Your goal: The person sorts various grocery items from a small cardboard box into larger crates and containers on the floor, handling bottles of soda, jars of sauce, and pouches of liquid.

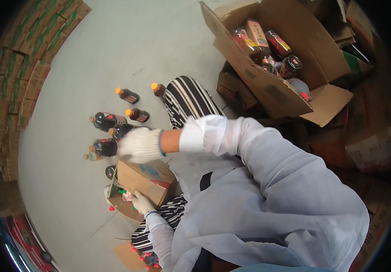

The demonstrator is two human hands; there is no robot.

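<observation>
My right hand [142, 146], in a white knit glove, reaches across to the left beside a group of dark bottles on the floor. It overlaps the base of a dark bottle [104, 148]; motion blur smears its fingers, so a grip cannot be told. Below it stands a small open cardboard box [136, 181] with flaps raised. My left hand [142, 203], gloved too, has its fingers closed at the edge of a flap of this box. Next to those fingers lies a small bottle with a pink label [126, 196]. Several orange-capped bottles [137, 115] stand farther off.
A large open carton [272, 90] at the upper right holds jars and bottles. Stacked cartons [32, 86] line the far left. More boxes [370, 145] crowd the right. Red-capped bottles [149, 259] sit near the lower edge. My striped trouser knee [191, 97] rises beside the bottles.
</observation>
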